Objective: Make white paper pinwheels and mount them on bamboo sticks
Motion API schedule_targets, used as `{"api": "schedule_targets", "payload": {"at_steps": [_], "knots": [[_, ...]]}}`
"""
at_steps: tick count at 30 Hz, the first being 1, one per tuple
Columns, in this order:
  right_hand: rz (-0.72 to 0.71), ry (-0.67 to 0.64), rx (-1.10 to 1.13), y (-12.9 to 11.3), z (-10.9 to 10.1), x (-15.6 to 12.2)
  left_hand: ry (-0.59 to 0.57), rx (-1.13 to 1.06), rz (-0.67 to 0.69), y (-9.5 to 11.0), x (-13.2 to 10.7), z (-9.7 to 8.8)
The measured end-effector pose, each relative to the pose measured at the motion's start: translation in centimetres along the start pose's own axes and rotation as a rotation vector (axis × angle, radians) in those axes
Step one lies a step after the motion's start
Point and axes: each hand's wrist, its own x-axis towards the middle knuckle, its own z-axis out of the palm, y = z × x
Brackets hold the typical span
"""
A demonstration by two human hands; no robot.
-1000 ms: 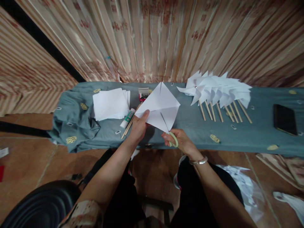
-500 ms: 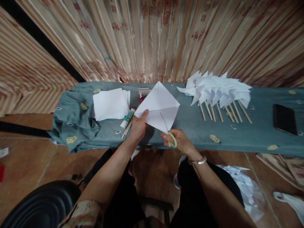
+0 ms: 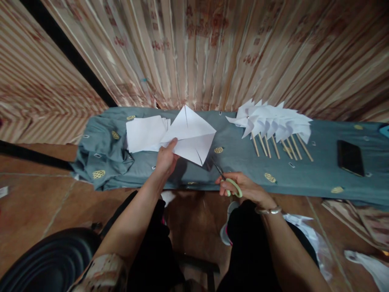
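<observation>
The left hand (image 3: 166,159) has a slit white sheet (image 3: 193,133) pinched in its grip over the counter (image 3: 243,166); the right hand (image 3: 243,184) clasps scissors (image 3: 224,177) near the sheet's closest corner, though whether the blades meet is unclear

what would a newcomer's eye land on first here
Probably the white sheet in the left hand, above the blue-green cloth, with slits at its far and near corners. Next, the overlapping paper pinwheels to the right, and the green-handled scissors in the right hand.
</observation>
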Motion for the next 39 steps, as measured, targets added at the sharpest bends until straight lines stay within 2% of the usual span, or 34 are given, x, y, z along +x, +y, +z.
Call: {"api": "schedule_targets", "payload": {"at_steps": [3, 5, 8, 10, 15, 21, 27, 30, 35, 39], "knots": [[-0.028, 0.121, -0.009, 0.2, -0.9, -0.5, 0.003, -0.006, -0.015, 0.5, -0.1, -0.6], [-0.077, 0.293, 0.01, 0.2, -1.3, -0.4, -0.042, 0.023, -0.041, 0.6, -0.3, -0.9], [-0.222, 0.641, 0.013, 0.2, -1.6, 0.3, -0.145, 0.082, -0.098, 0.2, -0.8, -1.2], [-0.293, 0.761, -0.044, 0.0, -1.5, 0.7, -0.188, 0.112, -0.146, -0.3, -1.2, -1.4], [-0.355, 0.74, -0.09, -0.6, -1.1, 1.1, -0.256, 0.191, -0.222, -0.9, -2.2, -1.8], [-0.351, 0.794, -0.132, -1.1, -1.2, 0.6, -0.309, 0.268, -0.178, -1.2, -2.3, -2.2], [-0.304, 0.619, 0.003, -1.6, -0.4, 0.6, -0.38, 0.384, -0.22, -2.3, -2.3, -1.8], [-0.269, 0.587, 0.056, -1.4, -0.1, 0.8, -0.422, 0.39, -0.237, -2.5, -2.5, -1.1], [-0.295, 0.724, 0.104, -1.2, -0.1, 1.5, -0.437, 0.337, -0.257, -2.4, -3.0, 0.3], [-0.382, 0.901, 0.236, -1.7, 0.0, 2.6, -0.474, 0.158, -0.309, -1.8, -3.2, 1.0]]}}
